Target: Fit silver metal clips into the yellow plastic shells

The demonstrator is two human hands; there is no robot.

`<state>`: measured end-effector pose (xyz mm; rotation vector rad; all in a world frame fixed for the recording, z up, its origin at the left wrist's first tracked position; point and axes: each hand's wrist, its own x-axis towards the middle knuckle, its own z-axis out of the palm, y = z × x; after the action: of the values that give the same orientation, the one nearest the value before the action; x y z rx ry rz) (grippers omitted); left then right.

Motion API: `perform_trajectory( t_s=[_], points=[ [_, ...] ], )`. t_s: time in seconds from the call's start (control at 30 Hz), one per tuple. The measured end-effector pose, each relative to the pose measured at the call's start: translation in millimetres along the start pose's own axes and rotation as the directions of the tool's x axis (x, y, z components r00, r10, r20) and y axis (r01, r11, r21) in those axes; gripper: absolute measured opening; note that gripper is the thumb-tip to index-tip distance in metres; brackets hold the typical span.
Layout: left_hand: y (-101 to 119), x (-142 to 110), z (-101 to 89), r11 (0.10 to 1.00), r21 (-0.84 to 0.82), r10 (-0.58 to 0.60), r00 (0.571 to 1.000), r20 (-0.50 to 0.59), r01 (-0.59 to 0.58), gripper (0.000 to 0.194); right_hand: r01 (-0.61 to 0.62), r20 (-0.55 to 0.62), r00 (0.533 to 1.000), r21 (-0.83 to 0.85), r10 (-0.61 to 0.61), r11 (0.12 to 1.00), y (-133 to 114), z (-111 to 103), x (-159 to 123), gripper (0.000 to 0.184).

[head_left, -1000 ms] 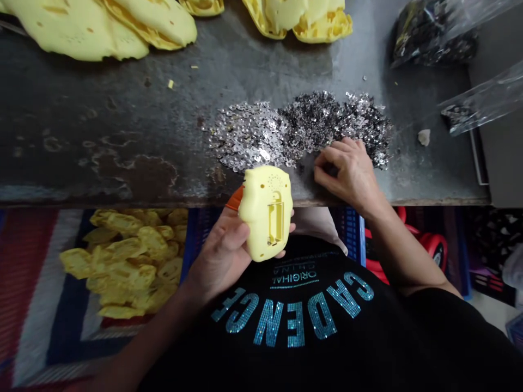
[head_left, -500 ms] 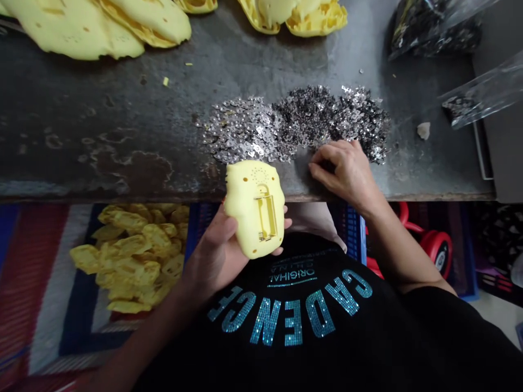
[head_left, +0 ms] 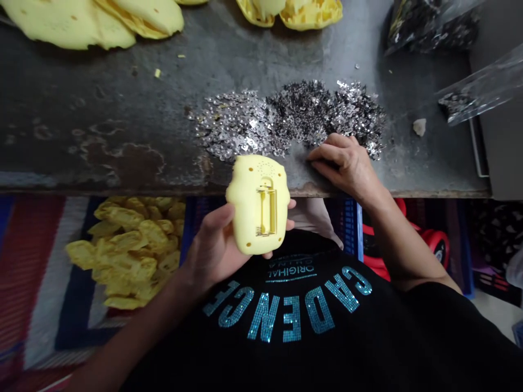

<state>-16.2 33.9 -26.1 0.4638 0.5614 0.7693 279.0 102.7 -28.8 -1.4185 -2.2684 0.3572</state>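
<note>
The left hand [head_left: 212, 239] grips a yellow shell [head_left: 245, 218], battery slot [head_left: 267, 212] facing up; the shell's far end overlaps the desk [head_left: 163, 109]'s front edge in this view. The right hand [head_left: 349, 166] is curled closed just inside that edge, beside the metal pieces [head_left: 302, 111]; whether it pinches one I cannot tell. Its forearm crosses the edge. A narrow bare strip runs between pieces and front edge. The widest open room lies left of the pieces; another bare band separates them from the far shells [head_left: 77, 22]. To the right, a white lump [head_left: 419, 127] sits between pieces and a small bag [head_left: 457, 103].
</note>
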Motion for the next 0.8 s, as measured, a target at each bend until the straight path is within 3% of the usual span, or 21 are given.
perform_trajectory(
  t_s=[0.13,0.27,0.5,0.8],
  points=[
    [-4.7,2.8,0.6,0.998,-0.061,-0.015,0.997,0.075,0.020,0.069,0.104,-0.100,0.991,0.231,-0.083,0.967,-22.0,-13.5,-6.5,0.014],
    [-5.6,5.1,4.8,0.995,-0.084,-0.032,0.988,0.153,0.045,0.059,0.244,-0.126,0.969,0.375,-0.211,0.894,-51.8,-31.4,-9.1,0.010],
    [-5.0,-5.4,16.3,0.996,-0.044,-0.072,0.997,0.026,0.073,0.059,0.385,-0.025,0.922,0.182,-0.387,0.905,-68.1,-37.7,-1.6,0.011],
    [-10.6,-10.2,13.3,0.991,-0.093,-0.086,0.993,0.078,0.094,0.068,0.531,0.027,0.847,0.009,-0.531,0.847,-77.1,-42.4,-0.6,0.017]
  ],
)
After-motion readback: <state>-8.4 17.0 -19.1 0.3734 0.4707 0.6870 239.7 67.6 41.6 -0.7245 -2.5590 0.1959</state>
